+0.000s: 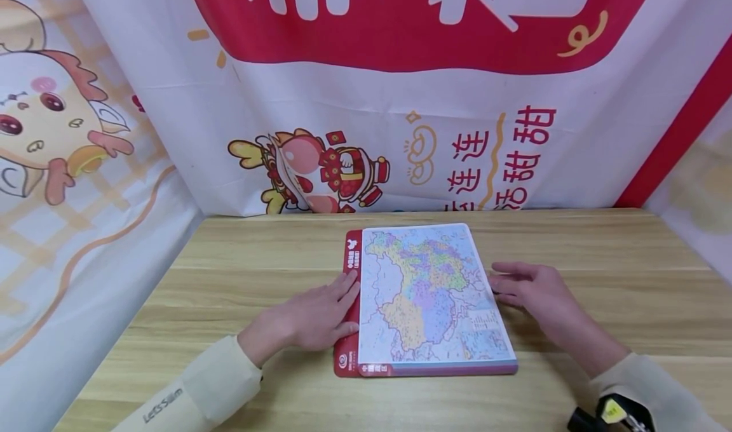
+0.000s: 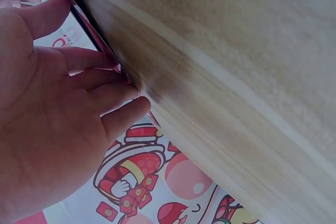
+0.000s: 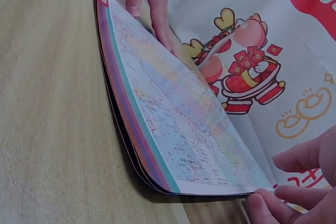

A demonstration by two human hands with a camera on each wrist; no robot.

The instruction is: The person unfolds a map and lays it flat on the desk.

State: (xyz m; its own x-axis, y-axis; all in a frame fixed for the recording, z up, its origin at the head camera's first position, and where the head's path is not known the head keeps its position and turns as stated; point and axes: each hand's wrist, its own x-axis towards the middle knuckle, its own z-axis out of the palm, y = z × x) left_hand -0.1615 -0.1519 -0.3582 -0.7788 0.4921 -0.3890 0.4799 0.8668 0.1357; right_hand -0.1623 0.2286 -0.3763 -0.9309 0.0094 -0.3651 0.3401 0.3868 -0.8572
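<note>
Your left hand (image 1: 314, 314) lies low on the left side, fingers extended and slightly spread, thumb apart, fingertips resting on the red strip (image 1: 347, 352) with white print. No pinch there. Your right hand (image 1: 540, 289) is at the opposite side, fingers loosely bent, tips right at the right edge; can't tell if they touch or sit just beside it. No grip visible.

Between your hands: flat rectangular glossy stack (image 1: 426, 292) with rounded corners, a pale-blue map with multicoloured regions on top. It lies flat mid-bench, red strip on your left-hand side, small red label (image 1: 374, 369) at the near-left corner. Your right wrist view gives the near edge (image 3: 118, 87) in teal, purple and orange bands, black layers under it.

Under it: light wood-grain bench (image 1: 274, 400). Your cuffs: beige sleeve (image 1: 189, 387) with dark lettering on the left arm; black device with yellow label (image 1: 614, 410) at the right cuff.

Behind the bench: white cloth backdrop (image 1: 354, 95) with red print and a red-and-yellow cartoon figure (image 1: 311, 171). To your left: white-and-peach cloth panel (image 1: 46, 121) with a big-eyed cartoon.
</note>
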